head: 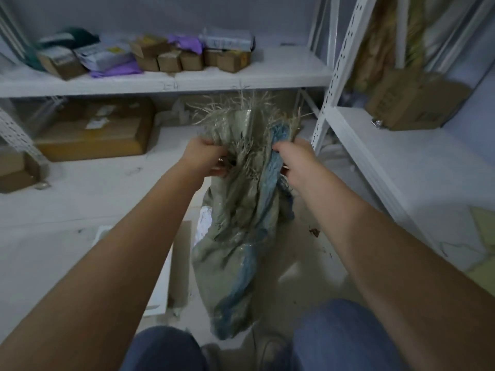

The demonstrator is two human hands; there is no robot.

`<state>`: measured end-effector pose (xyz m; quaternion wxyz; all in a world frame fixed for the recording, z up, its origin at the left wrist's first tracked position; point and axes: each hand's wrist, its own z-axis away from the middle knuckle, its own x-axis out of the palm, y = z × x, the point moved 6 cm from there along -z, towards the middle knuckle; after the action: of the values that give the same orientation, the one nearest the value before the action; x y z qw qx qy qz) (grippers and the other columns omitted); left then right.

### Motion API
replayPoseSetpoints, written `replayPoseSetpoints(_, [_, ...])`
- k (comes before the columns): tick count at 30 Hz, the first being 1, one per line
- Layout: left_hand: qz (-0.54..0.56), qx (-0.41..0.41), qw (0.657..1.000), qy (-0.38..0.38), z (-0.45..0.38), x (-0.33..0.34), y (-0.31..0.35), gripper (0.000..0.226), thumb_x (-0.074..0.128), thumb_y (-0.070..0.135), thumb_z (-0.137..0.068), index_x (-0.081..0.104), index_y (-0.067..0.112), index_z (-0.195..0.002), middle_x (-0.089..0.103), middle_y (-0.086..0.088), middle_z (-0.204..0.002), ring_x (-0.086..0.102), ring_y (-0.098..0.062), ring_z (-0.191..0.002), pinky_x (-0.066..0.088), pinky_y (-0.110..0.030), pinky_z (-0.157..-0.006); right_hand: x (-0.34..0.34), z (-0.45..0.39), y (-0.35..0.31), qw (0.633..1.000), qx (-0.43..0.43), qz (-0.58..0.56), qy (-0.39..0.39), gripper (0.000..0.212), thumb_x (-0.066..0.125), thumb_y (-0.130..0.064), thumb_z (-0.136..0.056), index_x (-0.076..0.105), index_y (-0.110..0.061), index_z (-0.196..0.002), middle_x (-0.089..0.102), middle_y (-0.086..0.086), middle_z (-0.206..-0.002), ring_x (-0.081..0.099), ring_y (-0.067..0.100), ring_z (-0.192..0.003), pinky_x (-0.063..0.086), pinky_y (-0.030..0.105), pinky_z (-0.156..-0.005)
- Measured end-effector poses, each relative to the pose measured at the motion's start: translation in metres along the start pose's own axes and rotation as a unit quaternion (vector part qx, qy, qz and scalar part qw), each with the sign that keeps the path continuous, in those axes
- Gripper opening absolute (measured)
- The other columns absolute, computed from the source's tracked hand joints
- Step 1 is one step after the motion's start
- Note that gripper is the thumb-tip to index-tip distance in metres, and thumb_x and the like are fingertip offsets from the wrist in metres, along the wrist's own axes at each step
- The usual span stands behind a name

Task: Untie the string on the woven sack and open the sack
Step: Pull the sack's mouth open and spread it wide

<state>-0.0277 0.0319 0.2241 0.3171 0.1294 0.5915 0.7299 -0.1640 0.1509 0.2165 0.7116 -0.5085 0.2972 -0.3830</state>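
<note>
Sack looks soft, light & frayed; left hand at 9 o'clock, right hand at 3, fingers curled tight on neck – grip below fringe.

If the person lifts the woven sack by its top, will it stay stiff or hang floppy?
Probably floppy: the woven sack hangs in deep folds below the left hand and right hand. It looks fairly light, sagging with little bulge. The frayed edge may shed fibres.

I see small cardboard boxes and purple bags crowding a white shelf; below, a large flat box lies on the lower shelf.
</note>
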Motion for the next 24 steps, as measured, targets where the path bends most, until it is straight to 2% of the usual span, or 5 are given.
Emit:
replayPoseSetpoints(6, [0.055,-0.053,0.995,0.058,0.049,-0.004,-0.056,0.022,0.052,0.005,-0.088,0.059,0.015,-0.071,0.057,-0.012,-0.072,0.054,-0.022,-0.063,0.05,-0.025,-0.058,-0.015,0.042,0.061,0.992,0.107,-0.046,-0.048,0.006,0.056,-0.016,-0.082,0.061,-0.013,-0.079,0.064,0.008,-0.071,0.06,0.024,-0.067,0.049,0.032,-0.069])
replayPoseSetpoints(11, [0.073,-0.131,0.989,-0.002,0.048,0.003,-0.091,0.024,0.045,0.003,-0.093,0.059,0.014,-0.077,0.059,-0.008,-0.071,0.059,-0.02,-0.062,0.056,-0.024,-0.047,-0.003,0.051,0.1,0.98,0.179,-0.052,-0.063,0.043,0.042,-0.053,-0.072,0.063,-0.016,-0.075,0.061,0.005,-0.067,0.055,0.025,-0.068,0.042,0.033,-0.07])
replayPoseSetpoints(15, [-0.015,-0.161,0.985,-0.065,0.043,0.007,-0.105,0.022,0.042,-0.003,-0.089,0.062,0.006,-0.085,0.058,-0.018,-0.08,0.057,-0.024,-0.067,0.055,-0.029,-0.054,0.018,0.059,0.121,0.962,0.223,0.049,-0.152,0.056,0.033,-0.058,-0.088,0.046,-0.025,-0.131,0.06,0.004,-0.119,0.062,0.024,-0.088,0.054,0.033,-0.069])
replayPoseSetpoints(19, [0.046,-0.141,0.98,-0.135,0.049,0.019,-0.095,0.016,0.049,0.014,-0.09,0.062,0.009,-0.08,0.061,-0.014,-0.078,0.058,-0.025,-0.067,0.048,-0.026,-0.061,0.022,0.056,0.123,0.958,0.177,0.106,-0.2,0.048,0.051,-0.047,-0.089,0.048,-0.015,-0.125,0.062,0.007,-0.111,0.061,0.022,-0.092,0.056,0.041,-0.083])
replayPoseSetpoints(24, [-0.031,-0.117,0.972,-0.202,0.049,0.024,-0.104,0.053,0.053,0.056,-0.083,0.063,0.018,-0.119,0.07,-0.004,-0.108,0.067,-0.02,-0.097,0.052,-0.035,-0.091,0.018,0.057,0.113,0.949,0.108,0.215,-0.206,0.035,0.062,-0.046,-0.081,0.063,-0.019,-0.102,0.071,0.003,-0.097,0.066,0.019,-0.088,0.054,0.036,-0.086])
